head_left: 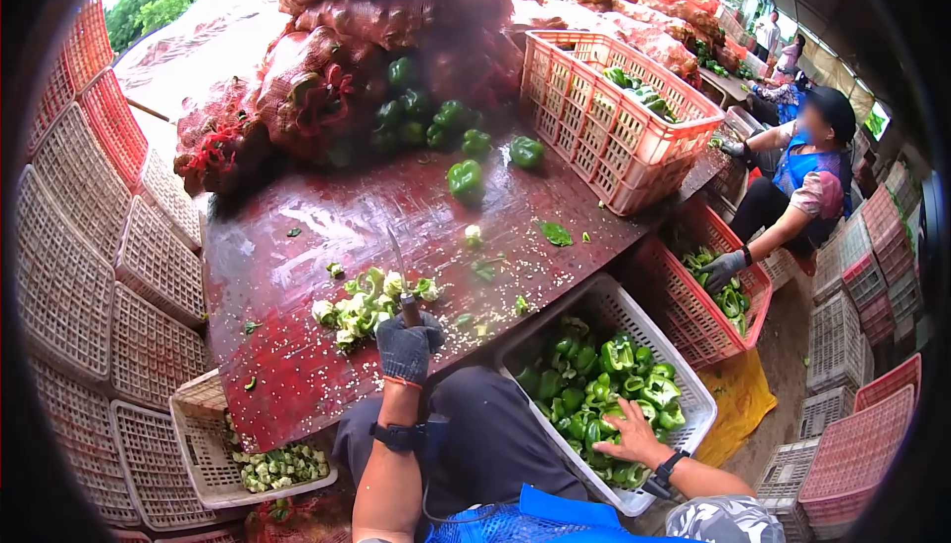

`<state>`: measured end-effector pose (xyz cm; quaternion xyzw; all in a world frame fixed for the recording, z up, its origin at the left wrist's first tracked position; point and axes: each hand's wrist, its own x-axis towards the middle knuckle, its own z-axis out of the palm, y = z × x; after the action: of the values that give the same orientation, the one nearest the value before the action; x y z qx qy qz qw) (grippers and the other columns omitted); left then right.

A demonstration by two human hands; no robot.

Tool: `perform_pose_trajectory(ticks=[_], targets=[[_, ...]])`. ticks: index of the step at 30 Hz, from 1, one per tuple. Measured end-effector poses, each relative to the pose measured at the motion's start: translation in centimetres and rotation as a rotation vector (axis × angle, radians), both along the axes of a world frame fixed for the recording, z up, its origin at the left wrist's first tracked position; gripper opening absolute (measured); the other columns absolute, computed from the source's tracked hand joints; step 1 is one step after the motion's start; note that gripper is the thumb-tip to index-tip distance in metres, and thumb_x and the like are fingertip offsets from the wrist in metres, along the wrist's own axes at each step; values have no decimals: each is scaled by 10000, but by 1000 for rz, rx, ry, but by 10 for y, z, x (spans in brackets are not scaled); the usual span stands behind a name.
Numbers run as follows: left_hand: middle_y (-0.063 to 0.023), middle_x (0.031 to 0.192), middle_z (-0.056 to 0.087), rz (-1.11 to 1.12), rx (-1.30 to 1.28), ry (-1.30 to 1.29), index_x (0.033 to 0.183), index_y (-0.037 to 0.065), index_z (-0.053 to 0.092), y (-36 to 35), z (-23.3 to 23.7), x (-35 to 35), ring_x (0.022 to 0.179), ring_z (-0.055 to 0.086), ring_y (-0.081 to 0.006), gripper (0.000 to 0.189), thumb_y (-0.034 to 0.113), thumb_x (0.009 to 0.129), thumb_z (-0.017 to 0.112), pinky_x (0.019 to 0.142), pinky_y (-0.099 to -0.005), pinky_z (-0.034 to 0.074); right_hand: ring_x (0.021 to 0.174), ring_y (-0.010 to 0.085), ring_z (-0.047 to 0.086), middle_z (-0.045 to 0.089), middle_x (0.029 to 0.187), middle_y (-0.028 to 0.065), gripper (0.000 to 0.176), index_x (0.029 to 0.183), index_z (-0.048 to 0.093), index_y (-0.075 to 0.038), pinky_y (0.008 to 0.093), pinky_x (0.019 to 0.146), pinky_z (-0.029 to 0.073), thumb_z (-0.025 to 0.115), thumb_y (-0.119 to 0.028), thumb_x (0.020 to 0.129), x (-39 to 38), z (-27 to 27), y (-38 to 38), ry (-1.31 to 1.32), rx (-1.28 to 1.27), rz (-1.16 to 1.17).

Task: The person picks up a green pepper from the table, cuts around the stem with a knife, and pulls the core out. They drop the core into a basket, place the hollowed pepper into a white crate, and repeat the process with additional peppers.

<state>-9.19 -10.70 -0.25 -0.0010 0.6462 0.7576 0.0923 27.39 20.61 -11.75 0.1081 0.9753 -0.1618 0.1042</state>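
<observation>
Lower right, peppers (616, 353) lie under the right hand (635, 436), fingers spread; centre, the left hand (407, 347) grips a knife (409, 309) pointing up-frame.

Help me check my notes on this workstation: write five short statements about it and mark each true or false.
1. The left hand holds a knife. True.
2. The right hand is bare and is on the green peppers in a crate. True.
3. The left hand is bare. False: it wears a dark glove.
4. The crate under the right hand is bright red. False: it is pale grey.
5. Pale pepper cores lie on the table. True.
</observation>
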Motion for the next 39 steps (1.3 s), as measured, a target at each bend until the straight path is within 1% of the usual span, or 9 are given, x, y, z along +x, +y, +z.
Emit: perform_pose_trajectory(ticks=[8, 10, 12, 17, 21, 24, 27, 34, 39], targets=[[-99, 617, 631, 11, -25, -30, 717, -37, 658, 6, 0, 4, 528, 609, -181, 119, -57, 764, 550, 491, -305, 484, 1405, 553, 270, 277, 1556, 324, 786, 1410, 542, -143, 572, 1157, 296, 660, -660, 829, -12, -20, 25, -151, -62, 27], [-98, 616, 628, 6, -80, 3, 711, -41, 653, 7, 2, 6, 529, 609, -181, 94, -64, 742, 568, 491, -303, 484, 1341, 502, 422, 348, 1537, 293, 790, 1401, 553, -130, 536, 1095, 396, 653, -668, 831, -38, -2, 32, -444, -11, 96], [-104, 617, 629, 10, -69, -2, 708, -35, 656, 7, 0, 4, 525, 608, -182, 78, -73, 718, 589, 487, -307, 484, 1100, 389, 652, 647, 1261, 220, 783, 1337, 597, -70, 471, 934, 527, 656, -665, 832, -70, 31, 33, -303, -110, 92], [-84, 584, 638, -35, -368, 403, 681, 24, 687, -4, -30, -10, 526, 627, -182, 277, 78, 904, 531, 494, -310, 473, 1305, 366, 528, 560, 1396, 221, 630, 1354, 571, -19, 451, 1091, 432, 651, -475, 926, -145, 32, 23, 367, -96, 70], [-90, 619, 642, 50, -62, 63, 686, -44, 680, 6, -22, -3, 514, 601, -174, 120, -34, 743, 575, 487, -288, 466, 1274, 438, 486, 484, 1410, 287, 657, 1398, 501, -3, 478, 1077, 416, 622, -459, 941, -195, 3, 16, 396, -87, -25], [-108, 664, 652, 64, -158, 25, 673, -38, 659, 7, -12, 0, 543, 613, -195, 48, -2, 684, 630, 490, -307, 466, 1313, 481, 422, 483, 1385, 296, 710, 1308, 559, 6, 594, 1081, 368, 622, -571, 900, -221, -13, 8, 123, -156, -73], [-103, 659, 650, 60, -180, 27, 680, -44, 661, 9, -8, 0, 544, 609, -194, 47, -6, 671, 637, 499, -307, 454, 1311, 499, 400, 512, 1326, 290, 743, 1203, 633, 6, 663, 1045, 348, 635, -647, 849, -224, -39, -13, 266, -25, -125], [-100, 657, 641, 47, -161, -4, 713, -38, 656, 7, -16, 0, 537, 598, -197, 82, -30, 631, 659, 492, -309, 443, 1196, 455, 461, 599, 1184, 262, 787, 1069, 723, -5, 632, 1055, 320, 594, -737, 810, -214, -11, -39, 121, -77, 19], [-106, 676, 645, 23, -186, 8, 720, -46, 662, 11, -9, 2, 557, 607, -200, 102, -51, 622, 635, 504, -314, 466, 1164, 428, 481, 643, 1102, 216, 643, 962, 741, -1, 693, 1007, 323, 608, -617, 831, -217, -49, -55, 333, 114, 26]])
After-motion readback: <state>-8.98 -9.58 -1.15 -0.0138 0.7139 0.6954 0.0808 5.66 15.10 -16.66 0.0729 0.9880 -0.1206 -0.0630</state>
